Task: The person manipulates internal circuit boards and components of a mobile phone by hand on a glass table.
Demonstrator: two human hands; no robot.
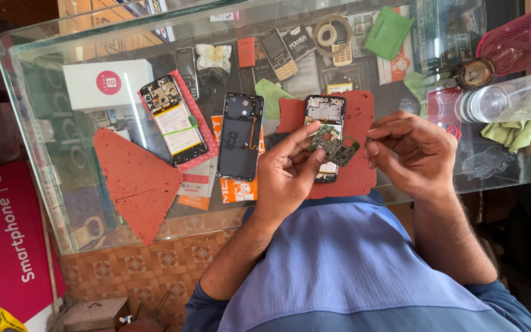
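Note:
My left hand pinches a small green circuit board between thumb and fingers, above an opened phone body lying on a red foam mat. My right hand hovers just right of the board with fingertips pinched together; whether something tiny sits between them I cannot tell. A dark phone back cover lies left of my left hand. Further left, another opened phone shows its battery.
The glass counter carries a torn red foam piece, a white box, two keypad phones, a tape roll, green cloths, a clear jar and a pink mesh holder. Its near edge runs by my chest.

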